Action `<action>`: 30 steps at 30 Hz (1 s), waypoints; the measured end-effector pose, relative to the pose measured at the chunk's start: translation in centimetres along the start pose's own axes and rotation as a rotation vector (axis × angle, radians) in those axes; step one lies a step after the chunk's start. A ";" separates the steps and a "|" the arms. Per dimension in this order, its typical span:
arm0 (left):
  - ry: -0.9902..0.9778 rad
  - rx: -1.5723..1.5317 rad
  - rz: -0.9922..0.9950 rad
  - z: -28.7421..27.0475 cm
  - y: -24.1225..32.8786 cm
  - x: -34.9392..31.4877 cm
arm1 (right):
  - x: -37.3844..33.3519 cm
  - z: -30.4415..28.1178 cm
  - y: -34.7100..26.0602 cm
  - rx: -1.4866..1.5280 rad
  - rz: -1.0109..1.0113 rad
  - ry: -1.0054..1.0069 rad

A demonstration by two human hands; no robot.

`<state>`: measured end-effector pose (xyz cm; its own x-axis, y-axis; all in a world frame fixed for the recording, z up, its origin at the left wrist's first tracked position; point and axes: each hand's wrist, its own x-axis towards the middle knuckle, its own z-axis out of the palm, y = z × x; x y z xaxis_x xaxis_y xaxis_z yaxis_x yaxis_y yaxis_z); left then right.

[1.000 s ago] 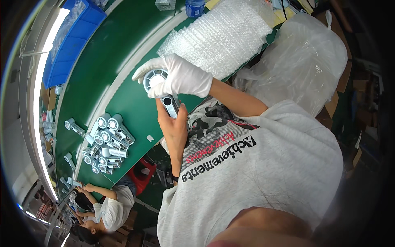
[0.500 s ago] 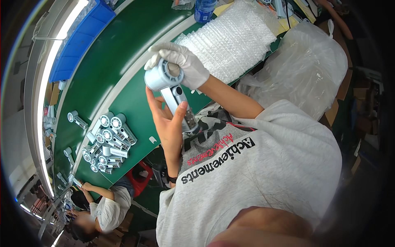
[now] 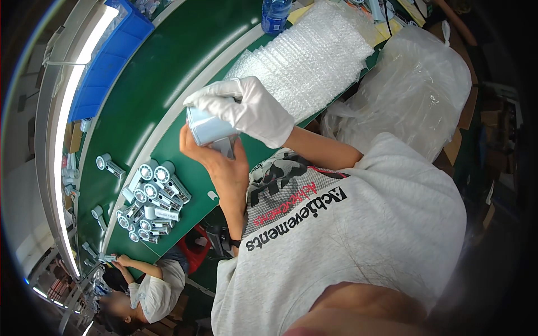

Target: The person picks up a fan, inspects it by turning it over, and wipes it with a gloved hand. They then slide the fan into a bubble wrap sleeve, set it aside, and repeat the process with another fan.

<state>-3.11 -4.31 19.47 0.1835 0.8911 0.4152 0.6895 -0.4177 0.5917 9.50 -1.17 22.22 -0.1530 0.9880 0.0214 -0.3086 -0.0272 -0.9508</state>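
Note:
A light blue handheld fan [image 3: 208,127] is held over the green table between my two hands. My bare left hand [image 3: 216,159] is closed round its grey lower part, with the fingers behind the head. My right hand [image 3: 252,109], in a white glove, lies over the top of the fan head with its fingers curled round it. The fan's round front is hidden by the glove, and most of the handle is hidden by my left hand. Left of my hands, a pile of similar fans [image 3: 151,193] lies on the table.
Bubble wrap sheets [image 3: 305,64] are stacked right of my hands, beside a blue bottle [image 3: 276,15]. A large clear plastic bag [image 3: 406,84] stands further right. Beyond a pale rail runs a green belt [image 3: 185,45] with a blue bin [image 3: 109,67]. A co-worker [image 3: 154,288] sits at lower left.
The fan has turned, so its round front and side handle no longer show. My left hand has shifted left and up its body; my gloved hand has come down over the head.

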 end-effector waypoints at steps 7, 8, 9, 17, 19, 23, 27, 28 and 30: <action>0.200 -1.215 -0.237 0.2 -2.2 -1.6 | -0.3 0.4 0.1 -0.076 -0.118 -0.221; 0.193 -1.767 -0.459 0.3 -2.2 -2.0 | -0.2 0.5 0.2 -0.134 -0.141 -0.287; 0.199 -1.764 -0.459 0.5 -2.3 -2.3 | -0.1 0.5 0.3 -0.192 -0.165 -0.353; 0.174 -1.671 -1.072 0.5 -0.1 -0.4 | 0.8 0.4 1.4 -0.188 -0.299 -0.295; 0.127 -1.597 -1.097 0.7 -1.1 -0.2 | 0.8 0.0 2.3 -0.189 -0.328 -0.280; 0.123 -1.610 -1.039 0.5 -2.8 -0.4 | 0.0 -0.9 3.6 -0.734 -0.814 -0.305; -0.003 -1.831 -0.791 0.4 -3.6 0.2 | -3.4 -0.2 2.9 -0.358 -0.501 -0.580; -0.065 -1.923 -0.679 0.5 -3.8 0.4 | -4.5 1.1 2.9 -0.203 -0.404 -0.449; 0.065 -1.740 -0.652 1.2 -3.4 1.1 | -6.2 2.6 3.0 0.088 -0.205 -0.166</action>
<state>-4.40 -1.71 17.14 0.1652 0.9759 -0.1427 -0.7805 0.2178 0.5860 7.14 -7.78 20.05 -0.2287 0.9360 0.2676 -0.4280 0.1502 -0.8912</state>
